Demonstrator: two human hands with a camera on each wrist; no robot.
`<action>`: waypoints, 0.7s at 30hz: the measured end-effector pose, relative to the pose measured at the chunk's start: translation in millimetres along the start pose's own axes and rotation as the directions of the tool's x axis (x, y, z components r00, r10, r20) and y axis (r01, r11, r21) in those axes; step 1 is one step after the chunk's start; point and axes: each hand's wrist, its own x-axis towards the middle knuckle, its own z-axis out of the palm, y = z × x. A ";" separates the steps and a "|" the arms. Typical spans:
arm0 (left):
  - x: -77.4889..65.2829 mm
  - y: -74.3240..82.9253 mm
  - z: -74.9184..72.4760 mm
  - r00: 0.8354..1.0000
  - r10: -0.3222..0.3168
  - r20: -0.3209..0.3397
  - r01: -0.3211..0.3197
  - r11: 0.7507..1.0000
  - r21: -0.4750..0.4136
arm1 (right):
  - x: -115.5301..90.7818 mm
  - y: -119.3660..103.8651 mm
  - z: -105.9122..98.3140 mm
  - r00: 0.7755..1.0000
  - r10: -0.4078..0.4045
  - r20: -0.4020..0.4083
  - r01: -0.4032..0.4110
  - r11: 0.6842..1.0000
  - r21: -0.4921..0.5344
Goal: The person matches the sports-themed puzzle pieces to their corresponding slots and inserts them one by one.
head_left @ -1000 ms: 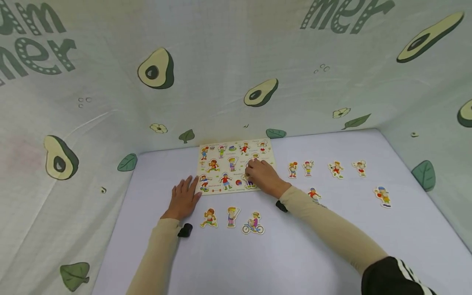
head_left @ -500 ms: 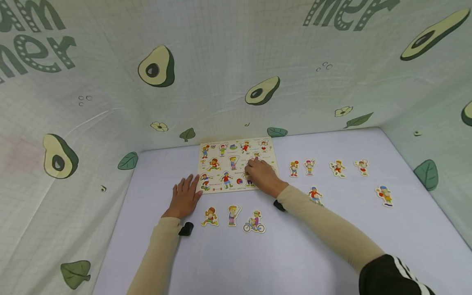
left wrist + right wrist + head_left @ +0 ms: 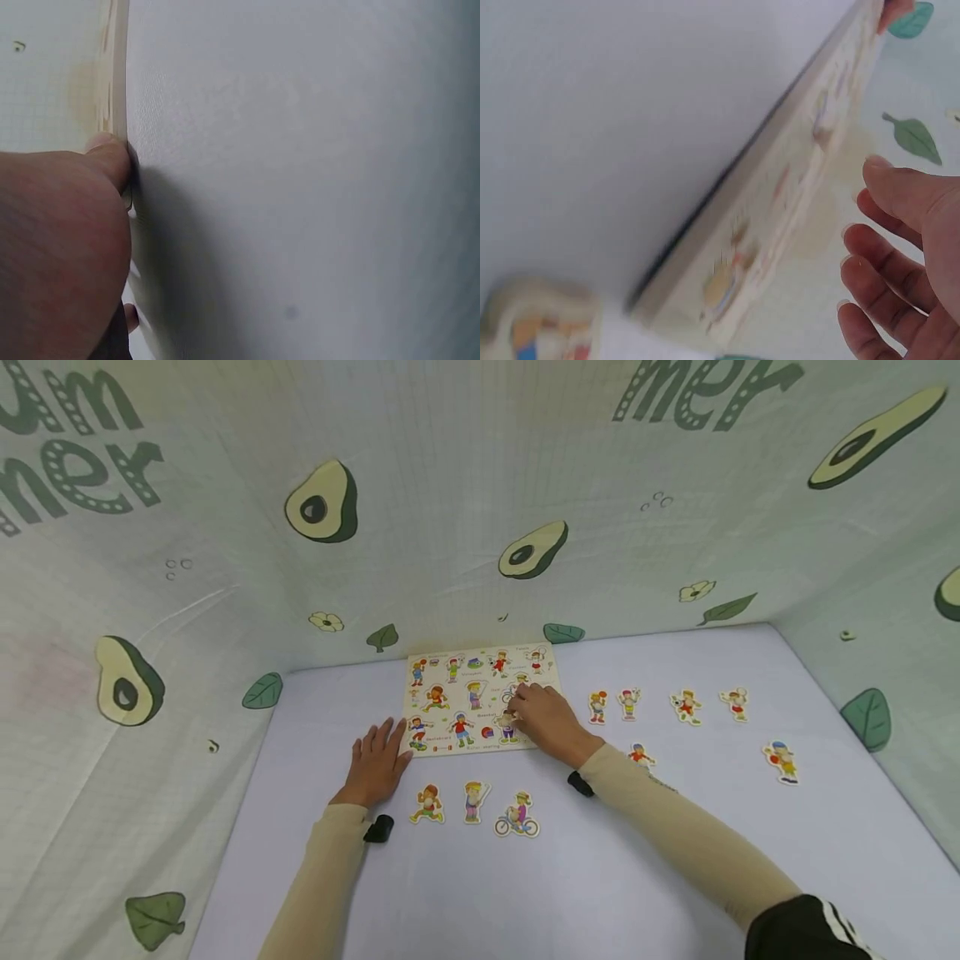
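Observation:
In the head view a pale picture puzzle board point(image 3: 444, 677) lies near the back edge of the table. My left hand point(image 3: 371, 768) lies with its fingers spread, touching the board's left edge; the left wrist view shows its thumb point(image 3: 109, 157) against the board's side. My right hand point(image 3: 551, 718) is over the board's right part. In the right wrist view its fingers point(image 3: 885, 262) are loosely bent, apart from the thumb, with nothing between them. Just left of that hand, a figure puzzle piece point(image 3: 507, 728) is on the board's lower right part, partly covered.
A runner piece point(image 3: 427, 803), a batter piece point(image 3: 474, 802) and a cyclist piece point(image 3: 517, 816) lie in front of the board. Several more pieces, including one with a blue cap point(image 3: 782, 762), are spread to the right. A printed cloth point(image 3: 420, 527) hangs behind the table.
My right hand has shifted slightly to the right, uncovering more of the piece at the board's lower right. My left hand stays at the board's edge.

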 end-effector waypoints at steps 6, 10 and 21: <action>-0.7 1.1 0.0 1.000 -0.014 0.011 0.014 1.000 -0.003 | -23.9 20.8 -20.6 0.998 0.055 -0.038 -0.056 0.998 -0.013; -1.7 1.0 -0.2 1.000 -0.002 0.003 0.002 1.000 -0.007 | -44.0 37.6 -35.3 0.992 0.111 -0.065 -0.113 0.993 -0.024; -2.9 3.7 -3.6 0.999 -0.031 0.030 0.030 1.000 0.006 | -110.7 90.9 -72.3 0.956 0.239 -0.170 -0.247 0.968 -0.031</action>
